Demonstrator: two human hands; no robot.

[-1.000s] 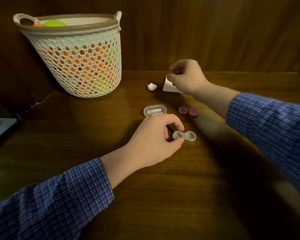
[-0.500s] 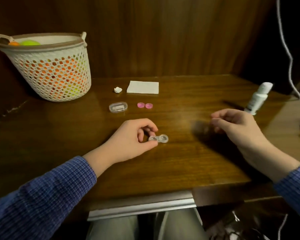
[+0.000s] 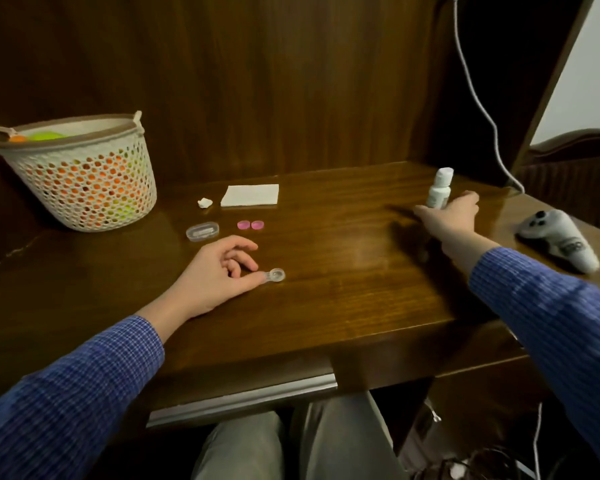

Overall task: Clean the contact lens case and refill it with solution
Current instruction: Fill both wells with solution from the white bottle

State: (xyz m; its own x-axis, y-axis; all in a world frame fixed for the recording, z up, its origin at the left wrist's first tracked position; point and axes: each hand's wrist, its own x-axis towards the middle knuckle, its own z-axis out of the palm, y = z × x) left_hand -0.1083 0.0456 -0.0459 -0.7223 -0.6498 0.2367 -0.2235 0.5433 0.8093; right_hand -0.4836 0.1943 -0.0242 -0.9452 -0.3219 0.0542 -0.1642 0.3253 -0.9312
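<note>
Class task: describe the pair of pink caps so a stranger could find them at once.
Start at the white mesh basket on the wooden desk. Right of it, a clear oblong box lies below a white tissue. Beside that box sit the pink caps, the only pink things there.

Person seen from own head view. Both forearms in long sleeves: left sleeve (image 3: pixel 66 382) and right sleeve (image 3: pixel 548 313) of one shirt, blue with a fine small check in lighter thread. Cuffs sit just above the wrists, unbuttoned detail not legible. Left hand (image 3: pixel 215 271) and right hand (image 3: pixel 447 218) bare, no rings or watch visible. Legs below desk edge in plain grey-green trousers (image 3: pixel 284 445), soft folds.
</note>
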